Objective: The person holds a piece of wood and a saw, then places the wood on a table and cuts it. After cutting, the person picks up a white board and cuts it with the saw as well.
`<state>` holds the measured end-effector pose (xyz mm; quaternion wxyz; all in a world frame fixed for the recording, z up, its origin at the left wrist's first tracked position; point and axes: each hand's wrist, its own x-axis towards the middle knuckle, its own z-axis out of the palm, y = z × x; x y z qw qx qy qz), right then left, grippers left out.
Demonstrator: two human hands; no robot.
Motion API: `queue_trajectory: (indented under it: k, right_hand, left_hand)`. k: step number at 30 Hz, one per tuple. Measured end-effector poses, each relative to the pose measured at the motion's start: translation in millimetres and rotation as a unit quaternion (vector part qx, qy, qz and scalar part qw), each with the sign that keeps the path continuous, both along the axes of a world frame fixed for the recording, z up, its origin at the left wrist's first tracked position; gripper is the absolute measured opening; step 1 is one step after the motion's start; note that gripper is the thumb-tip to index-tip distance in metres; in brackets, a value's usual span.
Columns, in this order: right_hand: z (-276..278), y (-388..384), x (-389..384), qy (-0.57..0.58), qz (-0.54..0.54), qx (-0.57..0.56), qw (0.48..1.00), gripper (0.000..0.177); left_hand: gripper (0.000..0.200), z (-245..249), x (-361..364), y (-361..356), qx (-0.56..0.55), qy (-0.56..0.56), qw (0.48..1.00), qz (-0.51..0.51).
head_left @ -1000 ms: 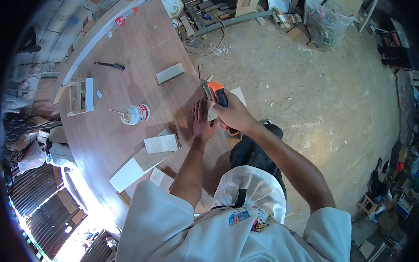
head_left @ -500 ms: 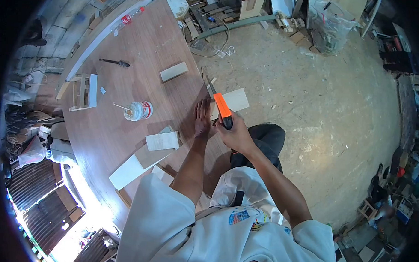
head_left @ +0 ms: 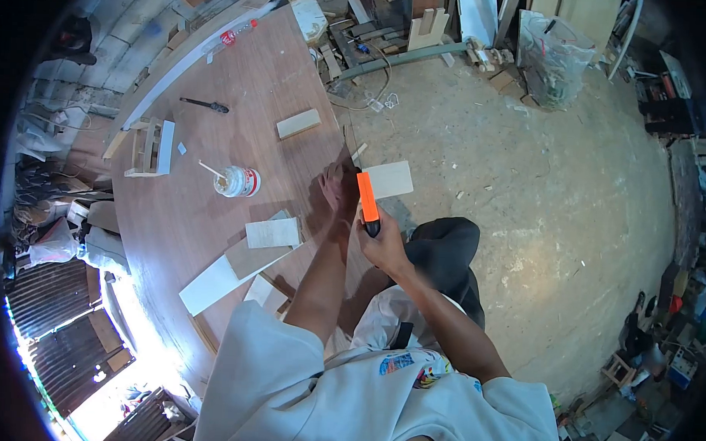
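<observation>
My right hand (head_left: 382, 245) is wrapped round the orange and black handle of a handsaw (head_left: 367, 199) at the table's edge. The saw's blade is mostly hidden behind its handle. My left hand (head_left: 338, 190) lies at the edge of the wooden table (head_left: 281, 171), just left of the saw, with its fingers stretched out. A pale wooden board (head_left: 391, 180) sticks out past that edge, to the right of the saw. Whether my left hand presses on this board cannot be made out.
On the table are a wood block (head_left: 298, 124), a jar with a stick (head_left: 238, 181), a dark brush-like tool (head_left: 205, 105), a small wooden frame (head_left: 150, 148) and several boards (head_left: 272, 234). A plastic bottle (head_left: 239, 32) lies farther back. A clear bag (head_left: 557, 64) stands on the floor.
My right hand and the saw have moved down towards me and slightly left, and the saw now points more straight ahead. My left hand stays at the edge; its fingers have shifted slightly.
</observation>
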<state>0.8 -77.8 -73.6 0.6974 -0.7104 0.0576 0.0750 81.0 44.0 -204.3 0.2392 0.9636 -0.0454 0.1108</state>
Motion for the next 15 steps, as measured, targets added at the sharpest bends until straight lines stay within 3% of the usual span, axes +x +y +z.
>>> queue_trajectory:
  k: [3,13,15]
  right_hand:
    - [-1,-3,-3,-0.026,-0.011,0.005,1.000,0.009]
    - [15,-33,3,0.054,0.037,-0.033,0.997,0.013]
    - [17,-32,6,0.056,0.062,-0.063,0.994,0.014]
  left_hand:
    - [0.030,-1,11,-6,-0.017,-0.017,0.999,0.032]
    - [0.019,-15,25,-12,-0.051,-0.036,0.988,0.141]
    - [0.037,-17,25,-13,0.002,0.018,0.988,0.154]
